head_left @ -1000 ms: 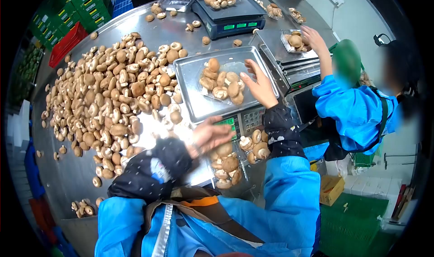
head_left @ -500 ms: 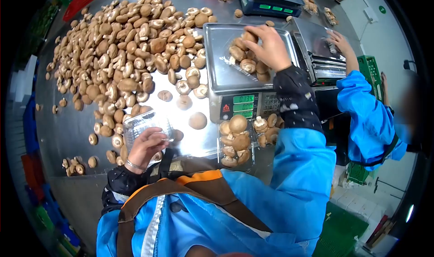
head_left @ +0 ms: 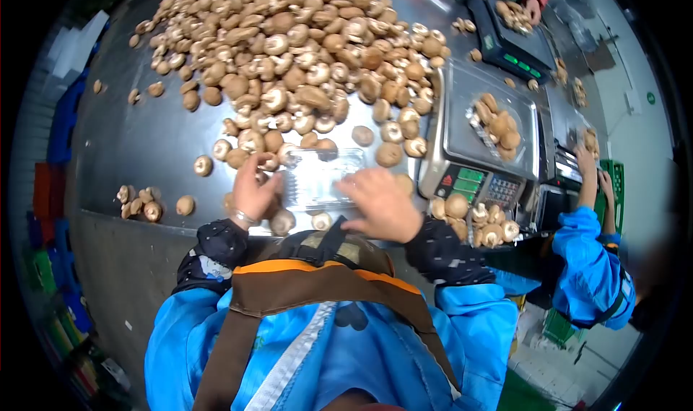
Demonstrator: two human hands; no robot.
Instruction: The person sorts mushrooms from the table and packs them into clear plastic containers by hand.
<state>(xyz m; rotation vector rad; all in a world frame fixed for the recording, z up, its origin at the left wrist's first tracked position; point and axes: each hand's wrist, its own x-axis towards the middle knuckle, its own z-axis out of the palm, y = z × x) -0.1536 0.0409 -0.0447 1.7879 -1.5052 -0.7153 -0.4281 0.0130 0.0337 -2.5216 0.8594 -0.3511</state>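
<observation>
A clear empty plastic tray point(head_left: 317, 180) lies on the metal table before me. My left hand point(head_left: 256, 191) is at its left end, fingers curved against a mushroom and the tray's edge; what it holds, if anything, is hidden. At the tray's right end is my right hand point(head_left: 382, 205), blurred, its fingers reaching over the rim. A big heap of brown mushrooms point(head_left: 289, 42) spreads beyond the tray. On the scale plate point(head_left: 462, 136) to the right sits a filled tray of mushrooms point(head_left: 498, 126). Two more mushroom groups point(head_left: 493, 227) stand below the scale's display.
A small mushroom cluster point(head_left: 141, 205) lies near the table's front left edge. At the right a co-worker in blue sleeves point(head_left: 585, 245) handles mushrooms by a machine. Another person's hand point(head_left: 533, 10) is at a second scale point(head_left: 512, 42) at the upper right.
My right hand has left the mushrooms on the scale and moved left to the empty tray. The empty tray now lies between both hands. The view has shifted left.
</observation>
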